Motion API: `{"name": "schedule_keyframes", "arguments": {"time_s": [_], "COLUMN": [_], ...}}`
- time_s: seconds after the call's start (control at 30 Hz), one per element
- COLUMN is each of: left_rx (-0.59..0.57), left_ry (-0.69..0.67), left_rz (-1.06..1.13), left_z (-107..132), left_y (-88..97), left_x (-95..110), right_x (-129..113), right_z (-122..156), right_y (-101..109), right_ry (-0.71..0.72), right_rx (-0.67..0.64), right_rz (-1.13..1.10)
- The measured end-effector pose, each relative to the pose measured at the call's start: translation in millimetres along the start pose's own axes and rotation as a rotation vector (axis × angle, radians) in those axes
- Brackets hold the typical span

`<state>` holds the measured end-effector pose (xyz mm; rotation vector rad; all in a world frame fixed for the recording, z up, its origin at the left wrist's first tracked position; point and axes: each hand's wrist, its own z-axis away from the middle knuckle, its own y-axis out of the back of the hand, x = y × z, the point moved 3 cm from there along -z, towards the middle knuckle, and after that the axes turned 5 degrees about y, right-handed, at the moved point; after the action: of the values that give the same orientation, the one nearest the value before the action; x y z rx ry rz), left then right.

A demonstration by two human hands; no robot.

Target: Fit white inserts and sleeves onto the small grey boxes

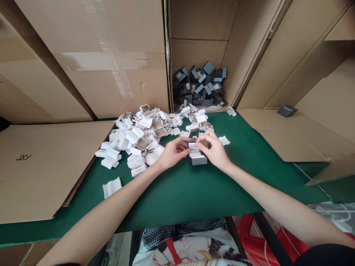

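Both my hands meet over a small dark grey box (198, 159) with a white insert in it, resting on the green table (177, 192). My left hand (173, 152) pinches the box's left end with curled fingers. My right hand (215, 149) grips its right side, fingers pressing on the white insert at the top. A heap of folded white card inserts (144, 136) lies just left of and behind my hands.
An open carton at the back holds a pile of finished dark grey boxes (201, 85). Big cardboard cartons and flaps wall the table on the left (41, 166), back and right (299, 136). One lone dark box (287, 110) sits on the right flap. A single white insert (112, 187) lies near the left flap.
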<state>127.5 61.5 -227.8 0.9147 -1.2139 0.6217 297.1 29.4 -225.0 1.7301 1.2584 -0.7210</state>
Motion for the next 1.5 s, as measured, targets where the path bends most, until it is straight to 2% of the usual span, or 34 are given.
{"name": "schedule_keyframes", "arguments": {"time_s": [0.23, 0.4, 0.53, 0.7, 0.9, 1.07, 1.17, 1.33, 1.5], "left_rx": [0.010, 0.000, 0.012, 0.048, 0.115, 0.187, 0.194, 0.222, 0.122], "left_ry": [-0.005, 0.009, -0.005, -0.034, -0.055, -0.064, -0.071, -0.077, -0.058], "left_rz": [-0.033, -0.020, -0.025, -0.051, -0.057, -0.147, -0.182, -0.194, -0.218], "left_z": [0, 0, 0, 1, 3, 4, 5, 6, 4], "left_y": [0.3, -0.2, -0.5, -1.8, -2.7, -5.4, -8.6, -8.0, -7.3], "left_x": [2, 2, 1, 3, 6, 7, 7, 8, 6], "right_x": [10, 10, 7, 8, 11, 1, -1, 1, 3], "right_z": [-4, -3, -1, 0, 0, -1, 0, 1, 0], "right_y": [0, 0, -2, -4, -6, -9, -8, -9, -8], "right_ry": [-0.024, -0.046, 0.018, 0.066, -0.021, 0.076, 0.062, -0.011, -0.063], "right_rx": [-0.001, -0.065, -0.049, -0.022, -0.016, -0.034, -0.074, -0.237, -0.235], "right_rz": [-0.050, -0.034, 0.057, 0.041, -0.008, 0.010, 0.002, -0.030, -0.034]}}
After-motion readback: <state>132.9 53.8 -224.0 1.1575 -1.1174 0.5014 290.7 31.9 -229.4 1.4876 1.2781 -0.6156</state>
